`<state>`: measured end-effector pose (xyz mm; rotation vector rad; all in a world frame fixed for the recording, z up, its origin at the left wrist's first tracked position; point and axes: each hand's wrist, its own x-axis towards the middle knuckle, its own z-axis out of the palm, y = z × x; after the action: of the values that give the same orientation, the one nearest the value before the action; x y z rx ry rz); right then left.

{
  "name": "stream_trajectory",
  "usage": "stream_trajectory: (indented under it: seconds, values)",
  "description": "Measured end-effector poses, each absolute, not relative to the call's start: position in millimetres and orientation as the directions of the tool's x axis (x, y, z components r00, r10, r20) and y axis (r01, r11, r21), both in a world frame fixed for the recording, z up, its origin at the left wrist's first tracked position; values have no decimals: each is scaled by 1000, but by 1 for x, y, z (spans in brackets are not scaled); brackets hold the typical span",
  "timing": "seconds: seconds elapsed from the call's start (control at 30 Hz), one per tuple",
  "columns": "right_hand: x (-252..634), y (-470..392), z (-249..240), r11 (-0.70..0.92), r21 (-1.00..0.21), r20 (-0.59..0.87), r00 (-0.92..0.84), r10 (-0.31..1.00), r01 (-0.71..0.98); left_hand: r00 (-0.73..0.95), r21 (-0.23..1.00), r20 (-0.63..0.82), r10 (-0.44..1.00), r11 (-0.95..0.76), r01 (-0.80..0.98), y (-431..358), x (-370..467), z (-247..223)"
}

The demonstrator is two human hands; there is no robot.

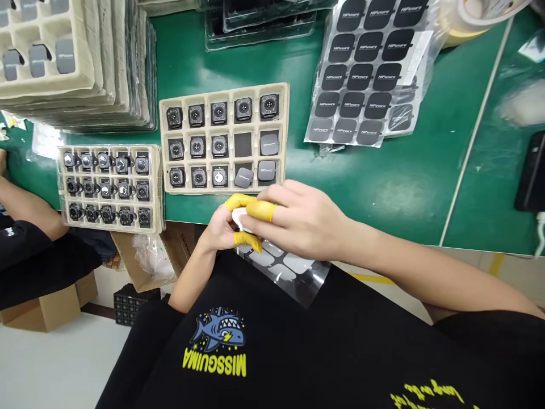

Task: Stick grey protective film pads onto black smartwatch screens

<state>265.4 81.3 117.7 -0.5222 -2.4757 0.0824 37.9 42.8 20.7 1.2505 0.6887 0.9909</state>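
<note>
My left hand [219,227] and my right hand [302,218] meet at the table's near edge, with yellow finger cots on some fingers. Both close their fingertips around a small white rounded piece [240,216], mostly hidden by the fingers. Beneath my right hand hangs a clear film sheet [293,270] with pale rounded-square stickers; which hand bears it I cannot tell. Just beyond my hands is a beige compartment tray [281,113] of watch bodies. Most lie with sensor backs up; several at the right show grey printed faces. One compartment [243,145] holds no watch.
Another tray of watches [106,200] sits at the left, below tall stacked trays [123,68]. Sheets of black printed stickers [360,76] lie at the back right, beside tape rolls [472,20]. A phone [531,170] is at the right edge. Another person's arm [32,207] shows at far left.
</note>
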Motion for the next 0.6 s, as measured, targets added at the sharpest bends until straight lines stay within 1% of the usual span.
stream_trajectory:
  seconds: [0.07, 0.13, 0.2, 0.27, 0.33, 0.37, 0.5, 0.6]
  values:
    - [267, 84, 119, 899, -109, 543, -732, 411, 424, 407, 970, 82, 910, 22, -244, 44, 37, 19]
    - [272, 83, 124, 882, -81, 511, -740, 437, 465, 385, 963, 55, 921, 52, -263, 43, 36, 20]
    - [277, 79, 131, 887, -107, 462, -768, 444, 449, 387, 959, 20, 922, 91, -268, 42, 34, 24]
    - [278, 75, 135, 914, -168, 435, -804, 405, 369, 415, 958, 20, 910, 102, -269, 42, 34, 27]
    - [274, 74, 135, 930, -207, 447, -816, 366, 304, 454, 956, 48, 890, 91, -280, 44, 35, 29]
    - [270, 75, 133, 931, -202, 463, -808, 365, 305, 462, 953, 67, 884, 80, -291, 44, 35, 29]
    - [263, 83, 125, 890, -95, 492, -756, 432, 446, 425, 956, 100, 900, 32, -292, 45, 36, 22]
    - [274, 83, 125, 857, -57, 441, -757, 483, 513, 340, 958, 114, 934, -13, -286, 42, 32, 16]
